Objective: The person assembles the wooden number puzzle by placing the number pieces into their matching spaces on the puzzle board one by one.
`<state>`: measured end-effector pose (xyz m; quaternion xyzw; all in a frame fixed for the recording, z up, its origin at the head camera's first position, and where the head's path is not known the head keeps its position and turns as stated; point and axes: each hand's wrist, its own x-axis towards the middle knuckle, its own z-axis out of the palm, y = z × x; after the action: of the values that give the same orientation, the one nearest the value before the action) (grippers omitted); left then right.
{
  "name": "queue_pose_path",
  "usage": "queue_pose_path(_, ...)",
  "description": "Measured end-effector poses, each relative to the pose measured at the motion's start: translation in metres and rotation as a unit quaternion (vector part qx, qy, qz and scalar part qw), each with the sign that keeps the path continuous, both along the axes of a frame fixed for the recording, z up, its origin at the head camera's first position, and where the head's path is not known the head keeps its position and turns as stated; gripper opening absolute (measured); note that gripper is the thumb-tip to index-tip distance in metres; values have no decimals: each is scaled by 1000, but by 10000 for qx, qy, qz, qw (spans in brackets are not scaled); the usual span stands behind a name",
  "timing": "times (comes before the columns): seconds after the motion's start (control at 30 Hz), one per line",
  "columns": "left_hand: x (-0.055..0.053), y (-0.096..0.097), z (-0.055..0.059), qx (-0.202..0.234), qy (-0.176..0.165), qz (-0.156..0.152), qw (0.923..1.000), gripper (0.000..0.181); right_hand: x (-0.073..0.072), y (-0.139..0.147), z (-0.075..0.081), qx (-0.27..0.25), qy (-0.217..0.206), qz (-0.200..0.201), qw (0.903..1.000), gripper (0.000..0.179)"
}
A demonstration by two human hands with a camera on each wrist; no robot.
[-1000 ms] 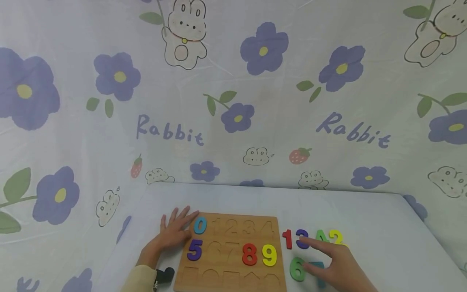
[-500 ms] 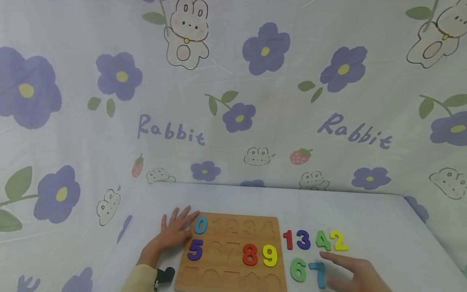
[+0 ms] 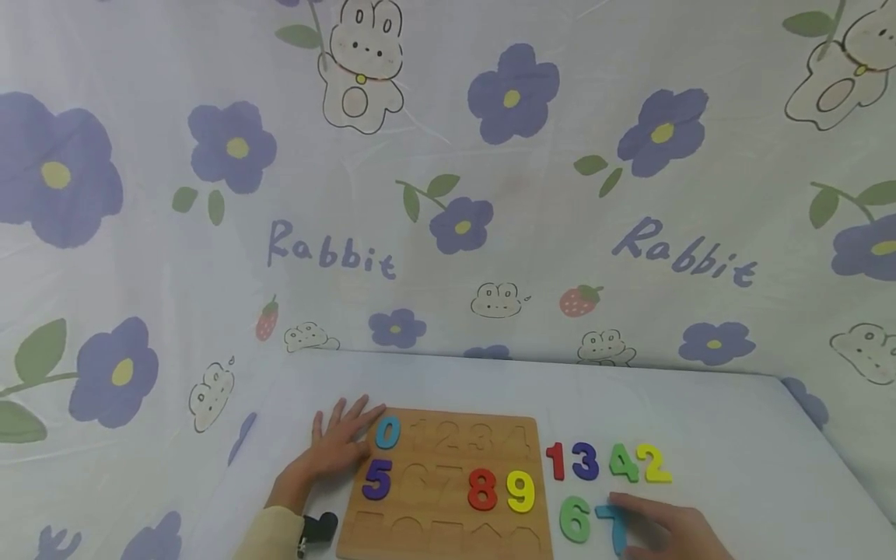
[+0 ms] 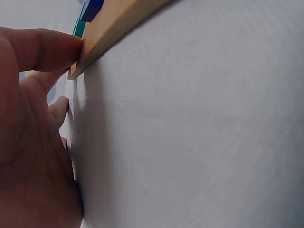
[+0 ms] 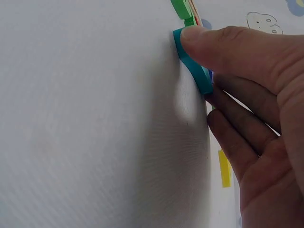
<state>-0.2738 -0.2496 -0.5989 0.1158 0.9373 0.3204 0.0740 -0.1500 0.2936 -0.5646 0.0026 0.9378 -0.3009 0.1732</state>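
The wooden number board [image 3: 430, 505] lies on the white table, with the blue 0 [image 3: 379, 433], purple 5 [image 3: 379, 481], red 8 [image 3: 482, 489] and yellow 9 [image 3: 521, 505] on it. Fingers spread, my left hand [image 3: 337, 449] rests at the board's left edge; the left wrist view shows its thumb [image 4: 52, 50] touching the side of the board. To the right of the board, my right hand [image 3: 677, 530] pinches the blue 7 [image 3: 618, 533] between thumb and fingers. The right wrist view has that thumb [image 5: 213, 45] on one end of the 7 and fingertips near the other.
Loose beside the board lie a red 1 [image 3: 557, 463], purple 3 [image 3: 593, 460], green 4 [image 3: 621, 467], yellow 2 [image 3: 656, 467] and green 6 [image 3: 565, 523]. A white cloth [image 3: 518, 179] printed with flowers and rabbits hangs behind the table [image 3: 448, 381].
My right hand first drew back to the right from over the loose numbers, then came in at the blue 7 and took hold of it. The left hand stays in place.
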Motion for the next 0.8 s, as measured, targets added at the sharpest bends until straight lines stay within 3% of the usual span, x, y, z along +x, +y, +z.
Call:
queue_pose_path(0.13, -1, 0, -2, -5, 31, 13, 10000, 77, 3, 1, -2, 10, 98, 21, 9999, 71)
queue_pose_path(0.4, -2, 0, -7, -63, 13, 1, 10000, 77, 11, 12, -5, 82, 584, 763, 9953, 72)
queue_pose_path(0.6, -1, 1, -6, -67, 32, -12, 10000, 77, 13, 14, -6, -15, 432, 333, 9985, 71)
queue_pose_path(0.8, -3, 0, -4, -74, -9, 39, 10000, 77, 13, 10, 16, -123, 50, -181, 9997, 75)
